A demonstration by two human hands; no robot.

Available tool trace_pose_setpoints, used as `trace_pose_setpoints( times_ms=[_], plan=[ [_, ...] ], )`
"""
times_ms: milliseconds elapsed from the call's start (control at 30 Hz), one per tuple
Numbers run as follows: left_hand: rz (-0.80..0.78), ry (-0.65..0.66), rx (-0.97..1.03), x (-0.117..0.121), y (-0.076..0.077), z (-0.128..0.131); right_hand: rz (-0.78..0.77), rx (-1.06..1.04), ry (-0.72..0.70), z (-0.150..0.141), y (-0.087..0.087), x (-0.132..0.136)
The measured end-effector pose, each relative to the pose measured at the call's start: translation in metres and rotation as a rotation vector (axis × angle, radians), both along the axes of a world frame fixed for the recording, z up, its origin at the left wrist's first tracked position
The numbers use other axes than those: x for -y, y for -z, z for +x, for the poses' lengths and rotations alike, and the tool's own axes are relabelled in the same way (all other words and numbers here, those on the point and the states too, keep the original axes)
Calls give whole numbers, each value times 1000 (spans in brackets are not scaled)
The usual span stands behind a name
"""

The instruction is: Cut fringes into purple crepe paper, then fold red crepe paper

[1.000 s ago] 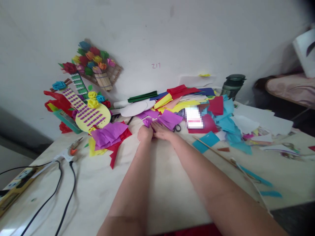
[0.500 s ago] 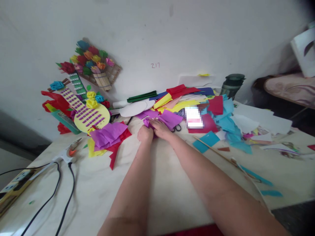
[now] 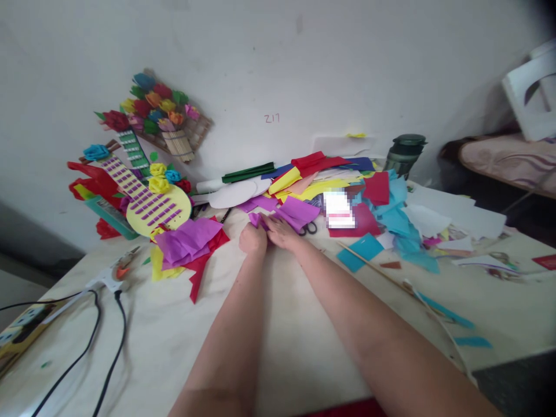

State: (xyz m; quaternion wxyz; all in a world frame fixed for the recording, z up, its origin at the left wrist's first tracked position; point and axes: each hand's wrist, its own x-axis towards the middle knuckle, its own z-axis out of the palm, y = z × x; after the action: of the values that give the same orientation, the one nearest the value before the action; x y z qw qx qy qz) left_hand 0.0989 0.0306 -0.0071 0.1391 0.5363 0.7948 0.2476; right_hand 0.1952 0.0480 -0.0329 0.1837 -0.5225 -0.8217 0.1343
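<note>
My left hand (image 3: 252, 238) is closed around a piece of purple crepe paper (image 3: 255, 219), a crumpled bit of which sticks up above the fist. Right beside it, my right hand (image 3: 280, 233) has its fingers pressed on the same paper, partly hiding it. Just beyond the right hand lies a flat purple crepe sheet (image 3: 299, 213). Black scissor handles (image 3: 310, 228) show at that sheet's lower edge. More purple crepe paper (image 3: 187, 243) lies to the left over red and yellow pieces.
A yellow paper guitar (image 3: 160, 209) with paper flowers leans at the left, near a glue gun (image 3: 108, 281) with black cords. Coloured paper (image 3: 321, 163) is piled along the wall. A dark green bottle (image 3: 405, 155) stands behind. A thin wooden stick (image 3: 373, 262) lies at the right.
The whole view has shifted slightly. Both hands stay together on the purple crepe paper, with the right fingers drawn a little lower against the left fist.
</note>
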Motion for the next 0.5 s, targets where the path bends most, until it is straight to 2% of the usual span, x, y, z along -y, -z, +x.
trace_pose_setpoints(
  times_ms=[233, 367, 433, 500],
  plan=[
    [78, -72, 123, -1, -1, -6, 25, -67, -19, -2, -7, 5],
    [127, -86, 149, -5, 1, -14, 185, -104, -29, -4, -12, 9],
    [145, -98, 156, -7, 2, -18, 293, -107, 47, -4, -19, 14],
    [159, -111, 166, -8, 2, -22, 346, -76, 190, -2, -29, 20]
  ],
)
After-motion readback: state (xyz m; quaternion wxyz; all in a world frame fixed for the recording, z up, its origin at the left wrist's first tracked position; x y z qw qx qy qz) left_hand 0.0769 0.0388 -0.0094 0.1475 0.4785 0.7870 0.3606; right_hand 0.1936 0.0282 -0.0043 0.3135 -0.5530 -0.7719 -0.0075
